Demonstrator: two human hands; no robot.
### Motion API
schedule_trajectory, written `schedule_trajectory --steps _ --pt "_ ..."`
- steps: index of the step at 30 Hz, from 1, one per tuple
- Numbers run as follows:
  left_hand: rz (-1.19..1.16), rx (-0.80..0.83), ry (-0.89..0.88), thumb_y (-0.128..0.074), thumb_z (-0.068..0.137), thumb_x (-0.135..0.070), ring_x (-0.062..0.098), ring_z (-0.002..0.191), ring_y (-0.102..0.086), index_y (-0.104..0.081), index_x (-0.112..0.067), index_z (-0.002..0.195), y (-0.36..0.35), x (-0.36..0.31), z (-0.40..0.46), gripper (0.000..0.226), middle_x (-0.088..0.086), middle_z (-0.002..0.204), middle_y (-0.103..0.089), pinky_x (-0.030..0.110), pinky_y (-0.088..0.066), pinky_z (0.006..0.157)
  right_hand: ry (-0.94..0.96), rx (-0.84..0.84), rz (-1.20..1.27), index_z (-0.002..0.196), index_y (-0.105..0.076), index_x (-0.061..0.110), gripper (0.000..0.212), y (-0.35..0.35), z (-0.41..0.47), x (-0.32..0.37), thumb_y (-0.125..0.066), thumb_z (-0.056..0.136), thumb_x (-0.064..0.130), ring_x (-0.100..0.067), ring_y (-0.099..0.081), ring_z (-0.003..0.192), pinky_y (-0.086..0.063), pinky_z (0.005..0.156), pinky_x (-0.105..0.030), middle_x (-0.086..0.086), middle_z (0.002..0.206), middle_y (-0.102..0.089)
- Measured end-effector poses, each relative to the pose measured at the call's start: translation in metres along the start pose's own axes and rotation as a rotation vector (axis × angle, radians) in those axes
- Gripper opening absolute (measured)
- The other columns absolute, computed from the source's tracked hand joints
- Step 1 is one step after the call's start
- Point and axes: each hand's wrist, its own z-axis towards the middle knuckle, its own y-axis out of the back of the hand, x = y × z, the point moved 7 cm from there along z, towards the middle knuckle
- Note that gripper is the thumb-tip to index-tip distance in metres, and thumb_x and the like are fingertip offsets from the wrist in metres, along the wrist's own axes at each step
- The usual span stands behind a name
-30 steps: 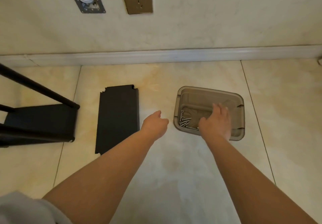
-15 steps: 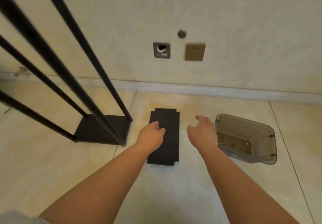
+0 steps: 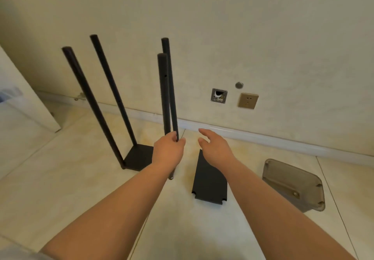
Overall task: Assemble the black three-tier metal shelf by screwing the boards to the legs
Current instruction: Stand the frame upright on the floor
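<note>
At ten o'clock from the middle of the floor (image 3: 202, 229), standing upright on the tiles: four black legs (image 3: 97, 105) already fixed to one black board (image 3: 137, 158) at the bottom, upper ends free and unbraced. Left hand (image 3: 168, 152) wrapped around the nearest leg (image 3: 164, 93) low down, fingers curled about the tube; right hand (image 3: 214, 148) released, fingers loosely spread, holding nothing, hovering over the far end of a second board (image 3: 210, 180) lying flat on the tiles at about five o'clock from the frame. Further out at three o'clock, a smoky plastic tray (image 3: 293, 184) resting on the floor, with only one small screw-like spot visible inside, too small to be sure of. Likely trouble from here: with just one tier fastened, a pull on a single leg could rack or tip the whole frame, or strain the bottom joints. Lifting the loose board one-handed could let it swing and knock the legs, or scrape the tiles. Sliding that board between the legs with its corner notches misaligned could jam it or leave the holes in the legs unmatched. Tray close by the right forearm, so easily nudged, possibly scattering what is in it. On the wall at one o'clock, a brass-coloured socket (image 3: 248, 100), an open junction box (image 3: 219, 95) and a small round cap (image 3: 239, 85). No brand, label or readable writing anywhere in view.
</note>
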Motion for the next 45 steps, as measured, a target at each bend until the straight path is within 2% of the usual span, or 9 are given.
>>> schedule_trajectory --steps 7,15,19,22,29,32,35,39,45 --pt "-0.054 -0.071 0.0 -0.051 0.097 -0.029 0.02 0.129 -0.045 -0.035 -0.016 0.144 0.022 0.002 0.018 0.052 0.003 0.143 -0.045 0.032 -0.038 0.103 0.015 0.014 0.001 0.142 -0.039 0.022 0.04 -0.007 0.027 0.019 -0.036 0.102 0.02 -0.018 -0.036 0.134 -0.028 0.108 -0.028 0.002 0.147 -0.039" --pt "-0.008 -0.197 -0.076 -0.055 0.094 -0.025 0.018 0.133 -0.039 -0.014 -0.02 0.15 0.027 -0.011 0.095 0.069 0.001 0.151 -0.027 0.029 -0.039 0.102 0.006 0.016 0.021 0.142 -0.037 0.016 0.042 -0.016 0.134 0.051 -0.038 0.101 0.022 -0.022 -0.04 0.132 -0.031 0.105 -0.03 -0.004 0.146 -0.04" --pt "0.005 -0.215 -0.06 -0.055 0.093 -0.034 0.012 0.126 -0.045 -0.027 -0.022 0.146 0.016 0.006 0.128 0.061 -0.003 0.145 -0.035 0.027 -0.042 0.097 -0.016 0.012 0.073 0.143 -0.035 0.017 0.045 -0.035 0.186 0.055 -0.042 0.1 0.027 -0.024 -0.041 0.131 -0.035 0.104 -0.032 -0.004 0.146 -0.041" --pt "-0.009 -0.208 -0.088 -0.056 0.092 -0.035 0.002 0.106 -0.051 -0.041 -0.023 0.136 0.007 0.014 0.136 0.048 -0.008 0.132 -0.045 0.024 -0.045 0.093 -0.038 -0.003 0.115 0.145 -0.03 0.017 0.049 -0.045 0.219 0.055 -0.044 0.099 0.027 -0.026 -0.041 0.132 -0.037 0.104 -0.035 -0.006 0.147 -0.038" --pt "-0.065 -0.178 -0.036 -0.058 0.09 -0.038 0.009 0.096 -0.061 -0.048 -0.026 0.124 -0.002 0.027 0.135 0.037 -0.013 0.115 -0.056 0.029 -0.052 0.091 -0.058 -0.012 0.161 0.145 -0.029 0.018 0.052 -0.056 0.261 0.063 -0.05 0.097 0.02 -0.029 -0.043 0.13 -0.041 0.102 -0.039 -0.006 0.146 -0.039" --pt "-0.097 -0.199 -0.069 -0.057 0.09 -0.038 0.007 0.094 -0.06 -0.048 -0.027 0.122 0.001 0.021 0.136 0.036 -0.016 0.11 -0.055 0.026 -0.052 0.088 -0.027 -0.004 0.197 0.121 -0.043 0.016 0.029 -0.062 0.276 0.069 -0.049 0.094 0.026 -0.029 -0.055 0.108 -0.048 0.091 -0.039 -0.009 0.122 -0.052" --pt "-0.098 -0.21 -0.099 -0.057 0.091 -0.035 0.004 0.094 -0.058 -0.05 -0.026 0.121 0.002 0.018 0.138 0.032 -0.015 0.108 -0.054 0.025 -0.052 0.087 0.002 -0.001 0.246 0.097 -0.04 0.025 0.007 -0.068 0.288 0.073 -0.046 0.092 0.028 -0.024 -0.05 0.087 -0.049 0.081 -0.037 -0.004 0.1 -0.049" --pt "-0.085 -0.209 -0.085 -0.056 0.092 -0.032 0.007 0.094 -0.06 -0.048 -0.025 0.12 0.005 0.017 0.139 0.03 -0.016 0.104 -0.051 0.026 -0.053 0.086 0.044 0.007 0.108 0.115 -0.048 0.014 0.021 -0.073 0.281 0.079 -0.048 0.097 0.024 -0.024 -0.054 0.091 -0.046 0.076 -0.031 -0.007 0.106 -0.055" --pt "-0.033 -0.22 -0.108 -0.054 0.094 -0.031 -0.002 0.09 -0.048 -0.047 -0.023 0.123 0.006 0.019 0.139 0.031 -0.018 0.102 -0.048 0.016 -0.045 0.079 0.014 -0.03 0.094 0.13 -0.039 0.012 0.032 -0.064 0.262 0.065 -0.044 0.1 0.021 -0.029 -0.057 0.11 -0.049 0.087 -0.034 -0.01 0.124 -0.053"
